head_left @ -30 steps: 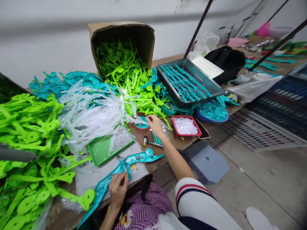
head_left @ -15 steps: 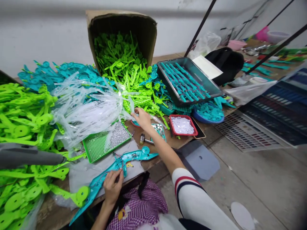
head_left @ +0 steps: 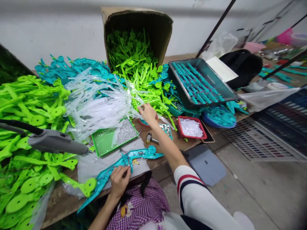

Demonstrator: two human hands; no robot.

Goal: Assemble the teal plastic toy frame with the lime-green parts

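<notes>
A long teal plastic half-shell (head_left: 110, 174) with thin dark red wires lies slantwise at the table's front edge. My left hand (head_left: 120, 180) is closed, thumb and fingertips pinching the short part that juts from the shell's middle. Farther forward, my right hand (head_left: 147, 113) reaches to the right end of a clump of clear plastic bags (head_left: 100, 103). Its fingers are bent together, and what they hold, if anything, is hidden. Just beneath that hand sits a small red-rimmed bowl (head_left: 143, 123) with teal pieces. A green tray (head_left: 105, 140) of small silvery metal parts stands between the hands.
A grey power screwdriver (head_left: 57, 140) points in from the left over heaped lime-green parts (head_left: 28, 108). A hammer (head_left: 153, 139) lies near my right forearm. Red basket (head_left: 203, 134), black tray (head_left: 203, 84) of teal shells and blue bowl (head_left: 220, 124) stand right. A cardboard box (head_left: 168, 35) stands behind.
The view has turned left, so everything appears farther right, and the screwdriver shows more fully. My right hand has shifted slightly forward over the small bowl. My left hand keeps its place on the shell.
</notes>
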